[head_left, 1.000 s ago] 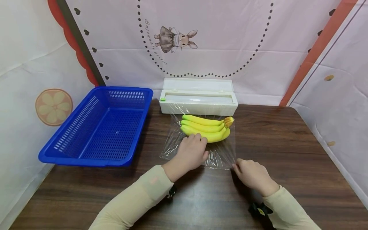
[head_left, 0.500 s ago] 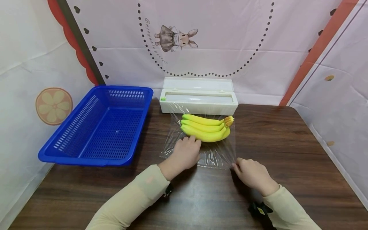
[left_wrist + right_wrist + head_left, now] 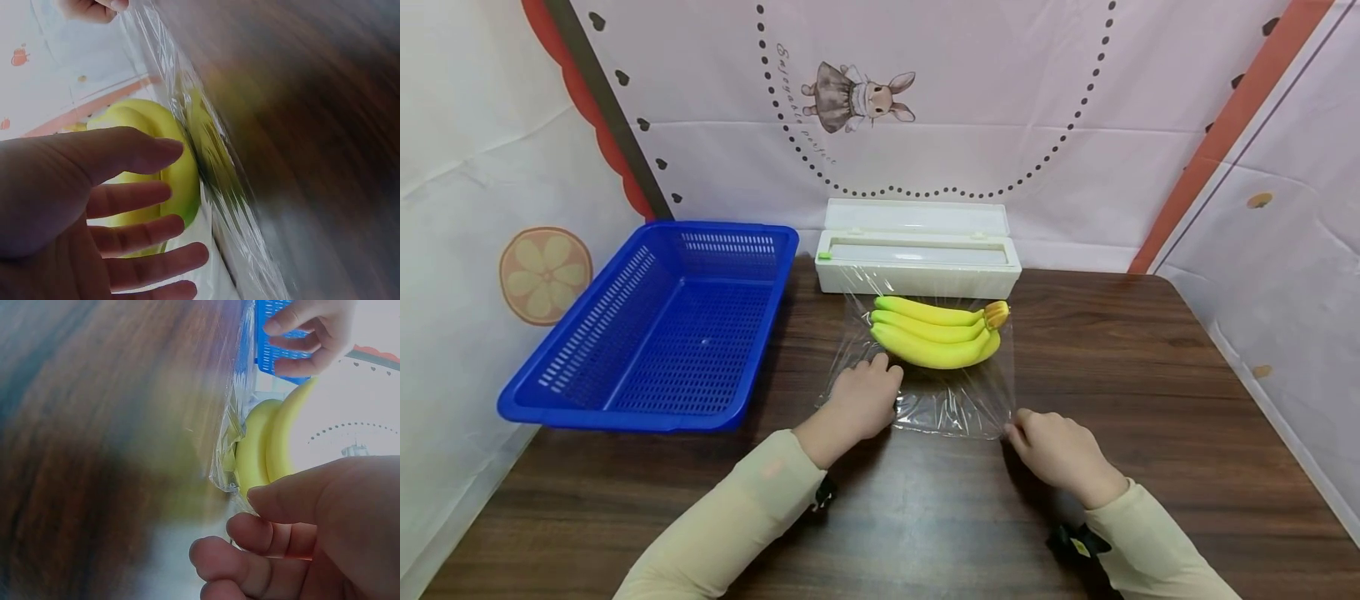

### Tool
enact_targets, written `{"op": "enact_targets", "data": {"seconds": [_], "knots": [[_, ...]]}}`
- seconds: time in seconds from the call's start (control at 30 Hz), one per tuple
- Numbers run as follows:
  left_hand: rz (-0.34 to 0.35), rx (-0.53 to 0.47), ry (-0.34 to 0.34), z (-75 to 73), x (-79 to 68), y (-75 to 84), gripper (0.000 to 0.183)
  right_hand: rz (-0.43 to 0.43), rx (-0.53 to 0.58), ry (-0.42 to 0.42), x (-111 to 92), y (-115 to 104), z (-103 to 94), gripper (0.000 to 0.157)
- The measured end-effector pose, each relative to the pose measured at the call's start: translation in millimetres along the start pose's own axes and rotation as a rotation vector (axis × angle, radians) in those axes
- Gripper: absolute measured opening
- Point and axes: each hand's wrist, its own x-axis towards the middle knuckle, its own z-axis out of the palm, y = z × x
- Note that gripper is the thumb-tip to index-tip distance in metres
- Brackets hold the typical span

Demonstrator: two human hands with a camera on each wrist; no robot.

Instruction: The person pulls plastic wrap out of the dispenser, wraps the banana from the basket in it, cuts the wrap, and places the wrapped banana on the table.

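A bunch of yellow bananas (image 3: 934, 343) with greenish tips lies on a sheet of clear plastic wrap (image 3: 951, 414), which runs out from a white wrap dispenser (image 3: 917, 281). My right hand (image 3: 1060, 454) pinches the sheet's near right corner between thumb and forefinger; the right wrist view shows the film (image 3: 226, 465) leading to those fingertips. Over the sheet's near left part is my left hand (image 3: 859, 404), close to the bananas. Its fingers (image 3: 144, 234) are loosely spread with nothing held in the left wrist view. Whether it touches the film cannot be told.
A blue plastic basket (image 3: 625, 418) with slotted walls stands on the left of the brown wooden table (image 3: 940, 525). The dispenser's lid (image 3: 917, 217) is raised against the patterned cloth backdrop (image 3: 1000, 92). Cloth also borders both sides.
My left hand has moved left and slightly toward me, away from the middle of the bananas. My right hand stays at the wrap's corner; the bananas and dispenser have not moved.
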Motion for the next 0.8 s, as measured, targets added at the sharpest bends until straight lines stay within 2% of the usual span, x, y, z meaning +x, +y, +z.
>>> {"op": "enact_targets", "data": {"seconds": [0.17, 0.43, 0.57, 0.8], "knots": [[-0.039, -0.021, -0.095, 1.6, -1.2, -8.4, 0.038, 0.006, -0.005, 0.008, -0.2, -0.3, -0.4, 0.022], [-0.067, 0.017, -0.151, 2.8, -5.3, -17.3, 0.048, 0.01, -0.001, 0.001, -0.4, -0.2, -0.9, 0.022], [-0.087, 0.019, -0.161, 2.2, -9.3, -22.6, 0.042, 0.013, 0.0, -0.005, -1.3, -0.5, -1.9, 0.022], [-0.145, -0.039, -0.217, 4.0, -10.2, -30.3, 0.028, 0.014, 0.0, -0.007, -2.3, -0.2, -2.8, 0.022]]}}
